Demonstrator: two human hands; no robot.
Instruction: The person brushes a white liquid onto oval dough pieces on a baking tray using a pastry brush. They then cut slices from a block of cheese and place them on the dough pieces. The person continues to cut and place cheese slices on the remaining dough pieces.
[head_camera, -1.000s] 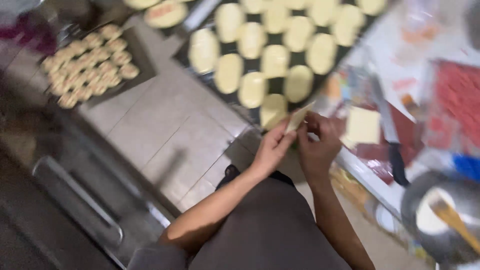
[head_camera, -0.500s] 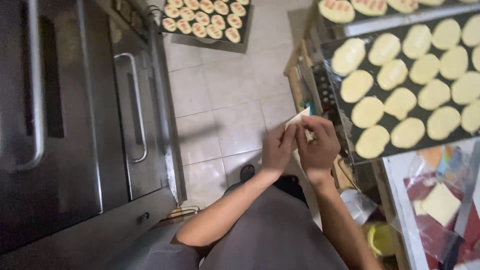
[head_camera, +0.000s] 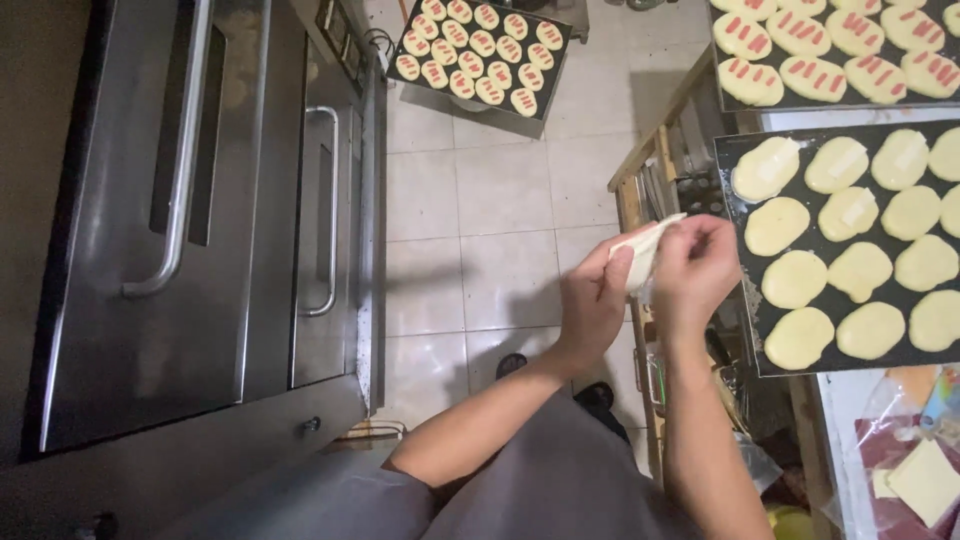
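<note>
Your left hand (head_camera: 592, 300) and right hand (head_camera: 695, 270) meet at chest height, just left of the worktop (head_camera: 640, 190) edge, over the tiled floor (head_camera: 480, 230). Between them you hold a pale, thin slice (head_camera: 645, 250), possibly cheese in its wrapper; which it is cannot be told. Left fingers pinch its near-left side, thumb pressed up against it; right fingers curl closed over its right edge, pinching it too. The slice tilts, its far corner pointing up and right. Just right of your hands sits a dark baking tray (head_camera: 735, 260) carrying rows of pale oval dough pieces (head_camera: 795, 280), some topped with a pale square. Farther off, a second tray (head_camera: 715, 60) holds ovals marked with red stripes. On the floor at the far side, another tray (head_camera: 480, 55) of small striped pieces. Left: a steel oven (head_camera: 200, 250) with long bar handles, doors closed. Near right corner: pale square slices (head_camera: 925, 480) on clear plastic.
</note>
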